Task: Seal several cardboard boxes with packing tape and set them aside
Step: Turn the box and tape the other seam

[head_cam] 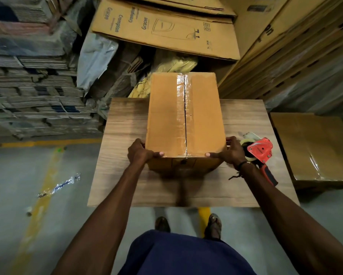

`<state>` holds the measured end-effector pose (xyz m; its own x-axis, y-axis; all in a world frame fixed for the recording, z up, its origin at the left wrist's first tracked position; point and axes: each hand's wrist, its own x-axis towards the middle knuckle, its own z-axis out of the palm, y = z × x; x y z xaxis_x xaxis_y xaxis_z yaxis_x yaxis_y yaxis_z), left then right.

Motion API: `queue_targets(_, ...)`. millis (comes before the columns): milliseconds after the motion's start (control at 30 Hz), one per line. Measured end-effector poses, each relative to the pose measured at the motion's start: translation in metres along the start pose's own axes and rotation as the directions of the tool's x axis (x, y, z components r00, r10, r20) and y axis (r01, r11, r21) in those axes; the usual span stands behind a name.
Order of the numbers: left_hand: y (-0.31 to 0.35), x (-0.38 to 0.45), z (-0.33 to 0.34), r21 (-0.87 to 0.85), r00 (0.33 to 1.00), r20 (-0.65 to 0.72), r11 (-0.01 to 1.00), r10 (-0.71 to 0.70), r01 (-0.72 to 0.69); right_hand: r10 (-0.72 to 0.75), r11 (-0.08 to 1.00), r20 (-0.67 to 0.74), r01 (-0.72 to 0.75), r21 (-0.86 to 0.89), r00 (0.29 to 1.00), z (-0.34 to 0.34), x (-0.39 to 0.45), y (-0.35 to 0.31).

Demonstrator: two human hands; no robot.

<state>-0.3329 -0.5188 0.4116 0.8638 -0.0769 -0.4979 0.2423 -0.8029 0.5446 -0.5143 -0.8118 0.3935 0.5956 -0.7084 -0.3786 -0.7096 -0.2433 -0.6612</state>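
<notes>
Dark blue cloth (183,255) on the person's body fills the 6 o'clock edge, with two sandalled feet just past it on the grey floor.

Out at 9 o'clock, bundles of flattened cartons (34,92) are piled high, likely stock waiting to be made up.

Moving right, the left hand (140,152) grips the near left corner of the cardboard box (185,114), thumb lying along the top edge and fingers curled round the side. That box stands at the centre of the frame on a wooden table (123,155), its long axis running toward 12 o'clock, and clear tape (181,108) already covers the centre seam from far end to near end.

Next comes the right hand (230,153), mirroring the left on the near right corner, thumb on top and fingers wrapped round the side. A matched two-corner hold suits lifting or sliding a sealed box, so setting it aside looks like the step in hand.

Just beyond the right wrist, at 3 o'clock, a red tape dispenser (259,151) lies on the table, parked within easy reach for the next carton.

Further right, another taped box (315,149) sits lower, beside the table, probably the set-aside spot.
</notes>
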Motion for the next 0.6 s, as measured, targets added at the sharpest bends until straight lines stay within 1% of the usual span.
queue_targets(100, -0.009, 0.007, -0.013, 0.017, 0.998, 0.06, 1.0, 0.023, -0.024, -0.012, 0.998, 0.04, 0.01, 0.058, 0.999, -0.003, 0.001, 0.003)
queue_targets(200, -0.006, 0.004, -0.021, 0.161, 0.99, 0.142, 0.986, 0.014, -0.037, -0.031, 0.999, 0.092, 0.027, 0.046, 0.995, -0.006, 0.006, 0.005)
queue_targets(267, -0.002, -0.007, -0.023, 0.255, 0.967, 0.256, 0.965, -0.012, -0.056, -0.059, 0.998, 0.136, 0.058, 0.012, 0.989, -0.01, 0.022, 0.011)
queue_targets(300, -0.004, -0.013, -0.02, 0.253, 0.946, 0.324, 0.965, -0.018, -0.068, -0.076, 0.997, 0.162, 0.078, -0.008, 0.984, -0.01, 0.041, 0.022)
queue_targets(333, -0.009, -0.017, -0.014, 0.208, 0.916, 0.4, 0.976, -0.026, -0.063, -0.087, 0.995, 0.185, 0.095, -0.037, 0.979, -0.012, 0.05, 0.021)
queue_targets(400, -0.02, -0.031, 0.001, 0.107, 0.828, 0.558, 0.994, -0.061, 0.001, -0.094, 0.989, 0.209, 0.115, -0.093, 0.973, -0.015, 0.059, 0.009)
queue_targets(467, -0.028, -0.038, 0.012, 0.125, 0.747, 0.647, 0.988, -0.151, 0.092, -0.114, 0.978, 0.215, 0.147, -0.147, 0.97, -0.014, 0.041, -0.021)
queue_targets(500, -0.031, -0.038, 0.014, 0.15, 0.734, 0.655, 0.983, -0.181, 0.108, -0.139, 0.965, 0.204, 0.179, -0.193, 0.969, -0.009, 0.035, -0.033)
queue_targets(533, -0.031, -0.036, 0.012, 0.155, 0.739, 0.646, 0.98, -0.193, 0.121, -0.143, 0.942, 0.19, 0.193, -0.276, 0.971, -0.001, 0.028, -0.041)
queue_targets(567, -0.029, -0.036, 0.006, 0.137, 0.781, 0.6, 0.984, -0.173, 0.113, -0.133, 0.912, 0.157, 0.183, -0.368, 0.979, 0.01, 0.022, -0.043)
queue_targets(600, -0.026, -0.032, -0.003, 0.126, 0.859, 0.496, 0.99, -0.122, 0.068, -0.139, 0.881, 0.111, 0.174, -0.44, 0.984, 0.024, 0.015, -0.044)
